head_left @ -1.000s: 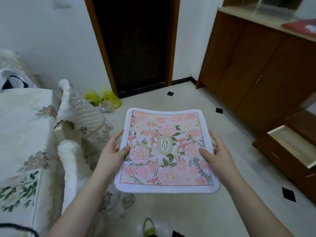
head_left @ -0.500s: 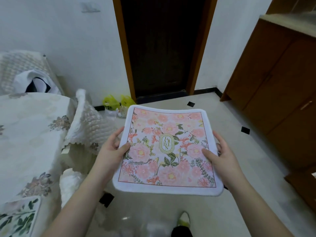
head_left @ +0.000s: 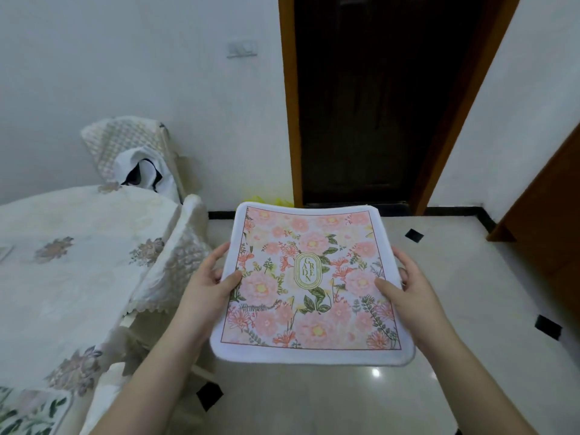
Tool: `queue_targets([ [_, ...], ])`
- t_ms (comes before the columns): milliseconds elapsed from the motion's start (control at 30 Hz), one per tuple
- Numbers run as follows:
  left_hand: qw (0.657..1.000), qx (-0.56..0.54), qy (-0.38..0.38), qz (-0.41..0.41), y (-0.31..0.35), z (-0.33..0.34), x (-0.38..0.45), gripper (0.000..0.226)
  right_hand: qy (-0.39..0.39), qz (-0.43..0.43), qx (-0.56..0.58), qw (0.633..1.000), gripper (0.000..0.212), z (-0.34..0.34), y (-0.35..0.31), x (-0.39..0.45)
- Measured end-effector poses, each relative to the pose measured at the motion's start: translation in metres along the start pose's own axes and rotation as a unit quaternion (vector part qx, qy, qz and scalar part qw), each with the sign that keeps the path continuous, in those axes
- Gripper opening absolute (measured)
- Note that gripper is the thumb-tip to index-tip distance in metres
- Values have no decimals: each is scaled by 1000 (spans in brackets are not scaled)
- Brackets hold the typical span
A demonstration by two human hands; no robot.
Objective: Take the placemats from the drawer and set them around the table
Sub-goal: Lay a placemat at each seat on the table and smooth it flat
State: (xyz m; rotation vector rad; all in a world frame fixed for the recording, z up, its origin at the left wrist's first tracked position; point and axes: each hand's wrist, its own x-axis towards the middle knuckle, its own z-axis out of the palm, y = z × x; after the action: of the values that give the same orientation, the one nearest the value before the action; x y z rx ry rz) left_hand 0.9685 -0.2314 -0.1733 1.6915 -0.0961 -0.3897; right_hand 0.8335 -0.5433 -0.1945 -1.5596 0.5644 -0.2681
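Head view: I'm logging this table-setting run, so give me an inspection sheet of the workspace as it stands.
Surface: table at left under a cream floral tablecloth.
Job's things: pink floral placemat held flat over the floor, not yet on the table; green-leaf placemat lying on the table's near corner.
Clutter: yellow bag on the floor by the door, mostly hidden.
Hands: left hand and right hand grip the pink placemat's side edges, thumbs on top.
Cables: nothing seen.
Surroundings: covered chairs, dark door, wooden cabinet, tiled floor.
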Motion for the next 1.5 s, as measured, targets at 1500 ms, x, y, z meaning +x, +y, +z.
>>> queue_targets([
  [1500, 969, -128, 208, -28, 107, -81, 431, 48, -253, 14, 8, 967, 53, 201, -138, 547],
])
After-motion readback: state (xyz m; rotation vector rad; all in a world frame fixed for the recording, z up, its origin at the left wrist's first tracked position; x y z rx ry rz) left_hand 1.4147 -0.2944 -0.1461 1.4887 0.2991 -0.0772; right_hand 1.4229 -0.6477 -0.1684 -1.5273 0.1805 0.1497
